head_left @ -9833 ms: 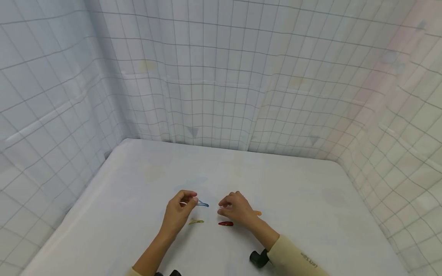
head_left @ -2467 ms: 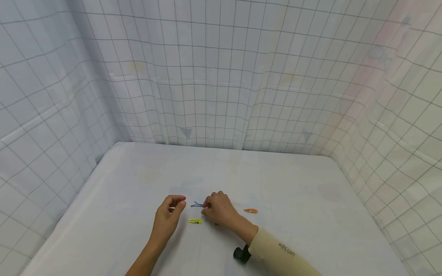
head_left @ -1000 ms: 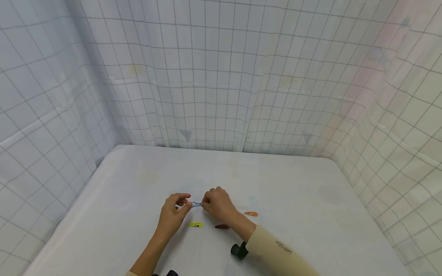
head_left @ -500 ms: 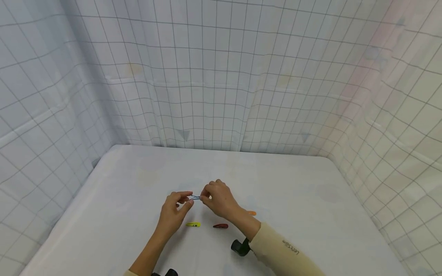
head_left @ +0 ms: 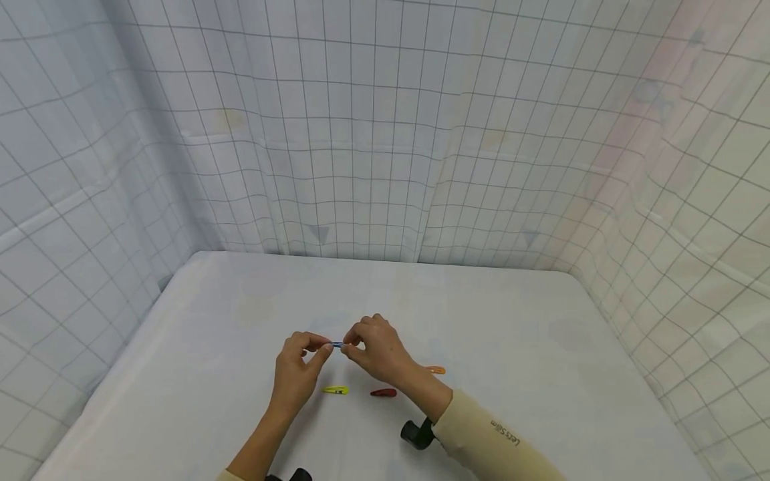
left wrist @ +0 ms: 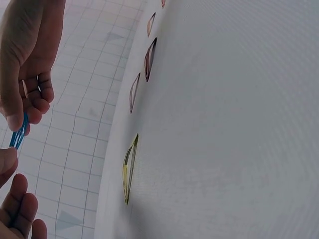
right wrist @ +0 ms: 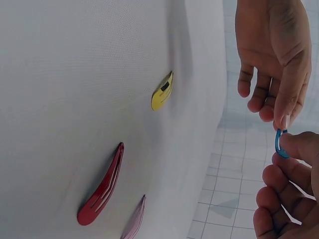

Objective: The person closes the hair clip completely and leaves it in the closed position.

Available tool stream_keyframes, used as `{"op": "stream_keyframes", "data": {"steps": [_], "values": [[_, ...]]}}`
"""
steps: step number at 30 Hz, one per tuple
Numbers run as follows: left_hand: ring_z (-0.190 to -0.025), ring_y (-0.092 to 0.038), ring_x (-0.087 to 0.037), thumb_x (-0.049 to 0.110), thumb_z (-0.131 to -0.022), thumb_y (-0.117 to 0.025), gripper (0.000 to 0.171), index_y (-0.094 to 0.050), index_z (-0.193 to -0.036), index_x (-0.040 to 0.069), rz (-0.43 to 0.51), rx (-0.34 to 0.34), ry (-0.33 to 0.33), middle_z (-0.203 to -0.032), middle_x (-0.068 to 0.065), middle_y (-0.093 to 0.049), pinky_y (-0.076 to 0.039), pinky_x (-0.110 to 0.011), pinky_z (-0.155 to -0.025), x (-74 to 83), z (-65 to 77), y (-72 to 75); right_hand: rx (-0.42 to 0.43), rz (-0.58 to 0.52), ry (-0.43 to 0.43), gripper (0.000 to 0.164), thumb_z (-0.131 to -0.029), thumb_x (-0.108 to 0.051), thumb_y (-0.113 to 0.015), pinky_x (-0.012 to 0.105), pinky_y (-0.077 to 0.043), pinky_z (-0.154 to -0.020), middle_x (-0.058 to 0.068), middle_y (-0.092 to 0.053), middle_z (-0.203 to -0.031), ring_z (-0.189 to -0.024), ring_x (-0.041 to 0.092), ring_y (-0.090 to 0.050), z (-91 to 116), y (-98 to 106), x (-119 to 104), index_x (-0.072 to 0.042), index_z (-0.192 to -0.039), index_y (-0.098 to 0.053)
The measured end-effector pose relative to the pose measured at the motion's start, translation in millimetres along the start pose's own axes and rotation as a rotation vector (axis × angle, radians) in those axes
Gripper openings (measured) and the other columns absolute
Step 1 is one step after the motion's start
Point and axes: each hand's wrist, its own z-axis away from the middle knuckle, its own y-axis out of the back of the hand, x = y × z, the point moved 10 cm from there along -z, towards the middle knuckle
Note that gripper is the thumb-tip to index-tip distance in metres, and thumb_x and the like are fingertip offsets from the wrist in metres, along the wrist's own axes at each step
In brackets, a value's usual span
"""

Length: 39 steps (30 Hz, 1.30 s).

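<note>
A small blue snap hair clip [head_left: 337, 345] is held above the table between both hands. My left hand [head_left: 296, 374] pinches one end between thumb and index finger, and my right hand [head_left: 380, 347] pinches the other end. In the right wrist view the blue clip [right wrist: 280, 144] shows as a narrow loop between the fingertips, which cover its ends. Below the hands lie a yellow clip [head_left: 335, 390] with a dark mark and a red clip [head_left: 383, 393]. An orange clip [head_left: 436, 369] sits partly behind the right forearm.
A pink clip [right wrist: 133, 221] lies beside the red one, hidden in the head view. The left wrist view has orange clips [left wrist: 151, 24] farther off. Black wrist-camera mounts [head_left: 416, 434] hang under the wrists. Grid-patterned curtains [head_left: 361, 133] surround the white table [head_left: 511, 347].
The left hand has come to the blue clip and pinches it, and both hands have lifted it a little. The clip's arms, spread apart earlier, now lie close together.
</note>
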Motion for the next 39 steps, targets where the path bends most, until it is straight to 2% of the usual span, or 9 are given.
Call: {"op": "stream_keyframes", "data": {"steps": [6,16,31,39], "values": [[-0.085,-0.05,-0.011,0.01,-0.083,-0.07,0.007,-0.067,-0.088,0.01,0.014,0.036,-0.02,-0.085,-0.001,-0.061,-0.038,-0.033,-0.078,3.3,1.4,3.1,-0.019,-0.034,-0.006,0.015,-0.089,-0.028,-0.065,0.017,-0.042,-0.071,-0.002,-0.066,-0.091,-0.085,0.01,-0.053,0,-7,-1,-0.015,-0.094,-0.07],[-0.084,-0.048,-0.008,0.011,-0.083,-0.07,0.006,-0.066,-0.087,0.01,0.04,0.043,-0.023,-0.085,-0.001,-0.061,-0.039,-0.036,-0.079,4.3,3.2,3.8,-0.02,-0.064,0.014,0.013,-0.09,-0.025,-0.063,0.017,-0.043,-0.072,-0.003,-0.065,-0.088,-0.084,0.008,-0.054,0,-13,-3,-0.013,-0.093,-0.069],[-0.083,-0.05,-0.004,0.015,-0.084,-0.07,0.007,-0.065,-0.087,0.011,0.06,0.006,0.009,-0.086,0.002,-0.062,-0.041,-0.036,-0.08,1.2,3.1,3.4,0.029,-0.082,0.073,0.013,-0.089,-0.025,-0.063,0.014,-0.04,-0.067,-0.004,-0.064,-0.083,-0.077,0.007,-0.049,1,-11,-6,-0.013,-0.088,-0.068],[-0.084,-0.051,-0.002,0.018,-0.084,-0.07,0.008,-0.066,-0.087,0.012,0.091,-0.043,0.013,-0.087,0.004,-0.06,-0.041,-0.033,-0.081,0.7,4.8,1.8,0.01,-0.13,0.127,0.01,-0.087,-0.022,-0.065,0.014,-0.039,-0.066,-0.004,-0.063,-0.081,-0.075,0.007,-0.049,2,-12,-6,-0.012,-0.087,-0.068]]}}
